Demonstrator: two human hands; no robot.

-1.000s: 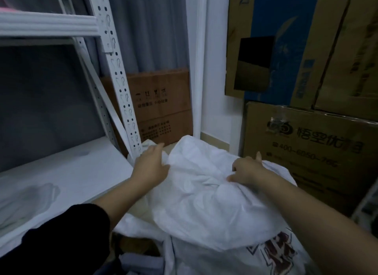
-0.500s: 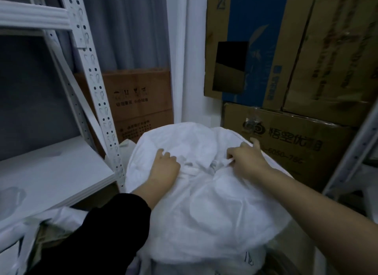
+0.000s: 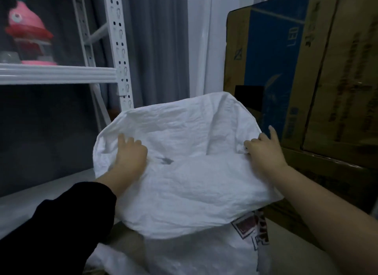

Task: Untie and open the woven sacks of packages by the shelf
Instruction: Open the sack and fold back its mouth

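The white woven sack (image 3: pixel 184 172) stood between the white shelf (image 3: pixel 120 49) and the stacked cardboard boxes (image 3: pixel 306 80), its mouth spread wide between both hands. The left hand (image 3: pixel 128 156) clutched the near-left rim, and the right hand (image 3: pixel 263 150) pinched bunched fabric at the right rim, index finger raised. The sack's right edge lay just beside the boxes, its left edge near the shelf post.

A black long sleeve (image 3: pixel 61 223) covers the left forearm, while the right forearm (image 3: pixel 319 209) is bare.

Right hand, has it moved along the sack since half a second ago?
Yes. The right hand has pulled outward to the sack's right edge, toward the cardboard boxes, away from the left hand.
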